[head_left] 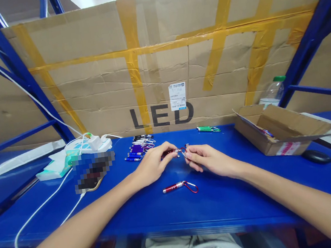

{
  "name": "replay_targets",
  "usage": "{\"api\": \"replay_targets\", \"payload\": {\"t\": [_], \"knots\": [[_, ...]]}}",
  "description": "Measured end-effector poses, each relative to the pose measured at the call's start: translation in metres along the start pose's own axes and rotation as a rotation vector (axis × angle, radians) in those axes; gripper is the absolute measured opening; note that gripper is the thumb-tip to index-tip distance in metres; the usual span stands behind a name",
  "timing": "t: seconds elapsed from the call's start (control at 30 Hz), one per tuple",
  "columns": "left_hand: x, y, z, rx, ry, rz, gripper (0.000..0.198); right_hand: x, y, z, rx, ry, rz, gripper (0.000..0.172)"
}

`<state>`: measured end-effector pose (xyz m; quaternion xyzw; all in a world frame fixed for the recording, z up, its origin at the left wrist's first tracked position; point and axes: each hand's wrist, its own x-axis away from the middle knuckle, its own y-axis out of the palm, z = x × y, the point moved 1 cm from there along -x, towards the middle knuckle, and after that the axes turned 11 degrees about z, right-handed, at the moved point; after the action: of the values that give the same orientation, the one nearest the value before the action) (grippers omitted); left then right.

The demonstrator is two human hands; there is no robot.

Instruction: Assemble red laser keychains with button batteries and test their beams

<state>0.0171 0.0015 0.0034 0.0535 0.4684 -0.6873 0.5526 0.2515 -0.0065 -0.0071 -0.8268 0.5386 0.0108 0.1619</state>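
Note:
Between both hands, above the blue table, is a red keychain flashlight [171, 151]. My left hand [152, 162] pinches its barrel between thumb and fingers. On the other side, my right hand [206, 157] has closed on the red carabiner clip [183, 150] at its end. A second red keychain flashlight [174, 187] with its own carabiner lies on the table nearer to me. Behind my left hand, several flashlights [138, 148] in black, silver, purple and blue lie in a row, partly covered by the hand. Green flashlights [208, 129] lie farther back.
An open cardboard box [277, 137] stands at the right beside a black mouse [316, 156] and a bottle [272, 91]. To the left are a blurred-out phone [94, 174], a tissue pack [53, 167], a power strip [95, 143] and white cables. A large cardboard sheet [158, 72] walls the back.

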Motion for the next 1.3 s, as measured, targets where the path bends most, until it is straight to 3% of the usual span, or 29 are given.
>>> {"api": "replay_targets", "payload": {"t": [0.1, 0.27, 0.37, 0.43, 0.53, 0.67, 0.77, 0.9, 1.03, 1.3], "knots": [[-0.001, -0.001, -0.004, -0.095, -0.010, -0.007, 0.020, -0.004, -0.007, 0.005, 0.107, -0.004, 0.114, 0.059], [0.002, -0.003, -0.001, -0.180, 0.035, -0.207, 0.024, -0.007, -0.017, 0.005, 0.202, -0.035, 0.355, 0.054], [0.005, -0.004, 0.005, -0.187, 0.119, -0.305, 0.026, -0.008, -0.021, 0.005, 0.301, -0.064, 0.408, 0.047], [0.007, -0.004, 0.007, -0.206, 0.166, -0.347, 0.027, -0.007, -0.022, 0.007, 0.428, -0.100, 0.383, 0.041], [0.007, -0.004, 0.006, -0.231, 0.182, -0.366, 0.027, -0.005, -0.019, 0.014, 0.658, -0.229, 0.243, 0.026], [0.003, -0.006, -0.005, -0.380, 0.202, -0.251, 0.032, -0.002, -0.011, 0.026, 0.871, -0.314, 0.088, 0.043], [0.000, -0.006, -0.018, -0.531, 0.168, -0.182, 0.034, -0.002, -0.006, 0.028, 0.949, -0.337, 0.027, 0.046], [0.000, -0.004, -0.029, -0.627, 0.154, -0.243, 0.034, -0.001, -0.007, 0.020, 0.958, -0.365, 0.030, 0.034], [0.002, -0.001, -0.029, -0.572, 0.170, -0.282, 0.029, -0.001, -0.012, 0.014, 0.901, -0.344, 0.025, 0.014], [0.005, 0.005, -0.021, -0.218, 0.092, -0.143, 0.031, -0.001, -0.014, 0.015, 0.767, -0.323, -0.012, 0.011]]}}
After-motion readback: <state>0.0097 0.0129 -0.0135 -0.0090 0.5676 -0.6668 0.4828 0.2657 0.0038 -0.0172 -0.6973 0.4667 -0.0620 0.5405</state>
